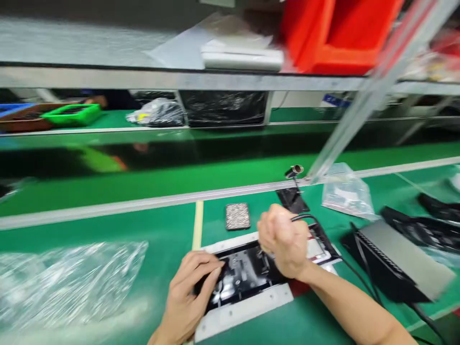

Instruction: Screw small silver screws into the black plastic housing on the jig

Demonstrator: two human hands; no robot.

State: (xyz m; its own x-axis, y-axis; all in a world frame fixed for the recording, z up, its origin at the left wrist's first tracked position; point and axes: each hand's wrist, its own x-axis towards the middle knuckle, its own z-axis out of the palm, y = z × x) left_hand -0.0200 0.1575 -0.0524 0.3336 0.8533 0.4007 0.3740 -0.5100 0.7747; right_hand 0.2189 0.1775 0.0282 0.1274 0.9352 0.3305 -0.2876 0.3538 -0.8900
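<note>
A glossy black plastic panel [239, 275] lies in a white fixture [247, 306] on the green bench. My left hand [190, 287] grips the panel's left end, thumb and fingers closed over its edge. Above the panel's right part, my right hand [283, 239] is wrapped in a fist round a corded tool. Most of the tool is hidden; its black cable [305, 218] leaves the top of the fist, and its lower end points down at the panel. A small square tray [237, 216] of tiny silvery pieces sits behind the fixture.
Clear plastic wrap [79, 282] spreads at left. A tool holder [294, 171] stands behind my right hand, near a zip bag [347, 191]. A grey and black box [402, 261] and black parts [424, 230] lie right. Overhead runs a shelf with a red bin [345, 38].
</note>
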